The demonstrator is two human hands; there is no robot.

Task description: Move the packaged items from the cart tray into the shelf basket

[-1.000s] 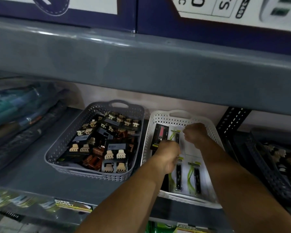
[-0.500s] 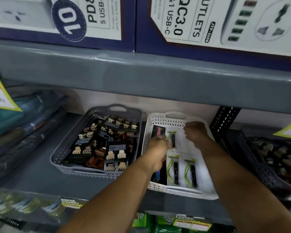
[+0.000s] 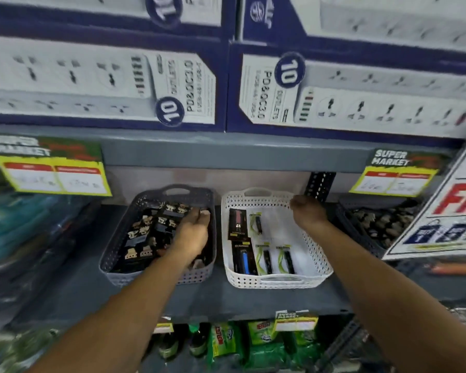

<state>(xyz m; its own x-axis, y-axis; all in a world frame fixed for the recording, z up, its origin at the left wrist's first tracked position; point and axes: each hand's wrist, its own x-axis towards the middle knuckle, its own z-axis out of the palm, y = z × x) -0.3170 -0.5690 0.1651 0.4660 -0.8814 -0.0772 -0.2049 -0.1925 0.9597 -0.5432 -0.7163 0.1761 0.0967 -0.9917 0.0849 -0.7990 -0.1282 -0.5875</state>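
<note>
The white shelf basket stands on the grey shelf. It holds several carded items: a black card with a pink item, a blue one and green-corded ones. My right hand is at the basket's far right corner, fingers curled over the rim. My left hand hovers palm down over the grey basket to the left, fingers bent and blurred; what is under the palm is hidden. The cart tray is out of view.
The grey basket is full of hair claw clips on black cards. A dark basket of clips sits to the right. The upper shelf with power-strip boxes overhangs closely. Price tags hang from it.
My left hand has left the white basket and moved left over the grey basket. The right hand stays at the white basket's far rim. The view has pulled back and tilted up.
</note>
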